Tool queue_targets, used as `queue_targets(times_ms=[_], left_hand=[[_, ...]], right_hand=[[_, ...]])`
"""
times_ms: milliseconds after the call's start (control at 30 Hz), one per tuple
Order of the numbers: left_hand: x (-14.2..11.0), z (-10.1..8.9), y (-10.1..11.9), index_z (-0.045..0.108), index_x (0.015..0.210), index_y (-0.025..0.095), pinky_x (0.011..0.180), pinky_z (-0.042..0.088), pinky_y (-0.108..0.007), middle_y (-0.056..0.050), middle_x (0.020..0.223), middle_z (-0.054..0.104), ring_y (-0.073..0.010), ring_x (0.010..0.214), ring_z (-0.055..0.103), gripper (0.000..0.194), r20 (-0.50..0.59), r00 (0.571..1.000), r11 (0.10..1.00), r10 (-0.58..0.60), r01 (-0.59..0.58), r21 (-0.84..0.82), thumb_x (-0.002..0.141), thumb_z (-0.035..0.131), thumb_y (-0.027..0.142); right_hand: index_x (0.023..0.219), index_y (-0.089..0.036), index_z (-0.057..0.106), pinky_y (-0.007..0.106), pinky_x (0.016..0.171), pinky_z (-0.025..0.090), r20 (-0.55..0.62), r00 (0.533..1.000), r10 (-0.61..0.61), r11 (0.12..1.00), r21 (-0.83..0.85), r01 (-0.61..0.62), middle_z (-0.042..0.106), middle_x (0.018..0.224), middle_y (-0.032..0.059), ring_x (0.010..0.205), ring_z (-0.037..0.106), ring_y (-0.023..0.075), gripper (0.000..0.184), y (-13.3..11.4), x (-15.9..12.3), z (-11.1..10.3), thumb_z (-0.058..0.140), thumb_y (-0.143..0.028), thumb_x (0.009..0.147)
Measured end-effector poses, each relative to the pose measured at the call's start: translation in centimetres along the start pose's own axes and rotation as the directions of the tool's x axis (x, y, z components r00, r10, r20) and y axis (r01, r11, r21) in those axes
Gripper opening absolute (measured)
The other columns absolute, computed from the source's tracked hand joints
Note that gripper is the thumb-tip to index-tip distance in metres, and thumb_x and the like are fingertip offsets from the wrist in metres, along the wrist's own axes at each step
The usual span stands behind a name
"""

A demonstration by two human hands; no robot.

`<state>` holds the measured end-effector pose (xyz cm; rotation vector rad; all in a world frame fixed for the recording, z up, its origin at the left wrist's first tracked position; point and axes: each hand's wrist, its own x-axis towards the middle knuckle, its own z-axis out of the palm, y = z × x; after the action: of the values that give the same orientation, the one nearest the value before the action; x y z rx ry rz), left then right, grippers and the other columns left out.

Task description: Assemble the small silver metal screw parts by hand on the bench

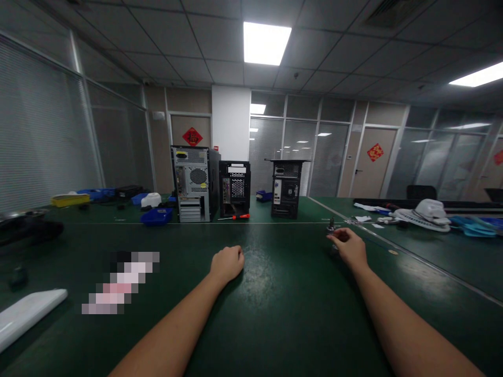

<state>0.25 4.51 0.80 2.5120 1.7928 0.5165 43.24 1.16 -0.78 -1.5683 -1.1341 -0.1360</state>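
Note:
My left hand (228, 263) rests on the green tabletop, knuckles up and fingers curled into a fist. Nothing shows sticking out of it, and its palm side is out of sight. Farther right, my right hand (351, 248) pinches a small shiny metal piece (331, 226) between thumb and fingers. A narrow stem points up from this piece above a wider, rounded part. It is too small to tell its exact kind, and my fingers cover some of it. Whether it touches the table I cannot tell.
Three computer cases (192, 183) stand at the back, with a red-handled screwdriver (240, 216) before the middle one. Blue bins (157, 216) lie at left, a white slab (29, 311) and a blurred-out patch nearer. White equipment (428, 214) lies right, beyond a metal strip.

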Motion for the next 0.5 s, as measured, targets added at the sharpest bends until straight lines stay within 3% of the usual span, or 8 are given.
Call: queue_targets(times_ms=[133, 233, 500], left_hand=[[0.0, 0.0, 0.0, 0.071, 0.103, 0.024, 0.078, 0.051, -0.038, -0.012, 0.102, 0.074, -0.0293, 0.094, 0.07, 0.033, 0.002, 1.0, 1.0, -0.004, 0.004, -0.008, 0.094, 0.041, 0.036], [0.0, 0.0, -0.1, 0.071, 0.103, 0.024, 0.078, 0.051, -0.037, -0.012, 0.102, 0.074, -0.0292, 0.094, 0.07, 0.032, 0.004, 1.0, 1.0, -0.003, 0.003, -0.011, 0.093, 0.043, 0.035], [0.0, 0.3, -0.2, 0.071, 0.103, 0.025, 0.08, 0.051, -0.037, -0.011, 0.101, 0.074, -0.0287, 0.094, 0.07, 0.032, -0.012, 1.0, 1.0, -0.004, 0.003, -0.003, 0.094, 0.042, 0.035]], right_hand=[[0.102, -0.021, 0.067, 0.038, 0.08, 0.052, 0.005, 1.0, 0.026, 1.0, -0.006, -0.026, 0.076, 0.092, 0.0083, 0.086, 0.071, 0.0254, 0.036, 0.3, 0.2, -0.9, 0.068, -0.045, 0.074], [0.109, -0.023, 0.065, 0.04, 0.082, 0.052, 0.096, 0.994, 0.044, 0.998, -0.051, -0.04, 0.077, 0.092, 0.0066, 0.088, 0.072, 0.0254, 0.038, 1.0, 0.1, -1.0, 0.066, -0.042, 0.076], [0.107, -0.021, 0.065, 0.04, 0.084, 0.053, 0.158, 0.987, -0.028, 0.999, -0.031, 0.033, 0.076, 0.095, 0.0077, 0.088, 0.072, 0.0248, 0.037, 1.5, -0.1, -0.6, 0.064, -0.04, 0.076]])
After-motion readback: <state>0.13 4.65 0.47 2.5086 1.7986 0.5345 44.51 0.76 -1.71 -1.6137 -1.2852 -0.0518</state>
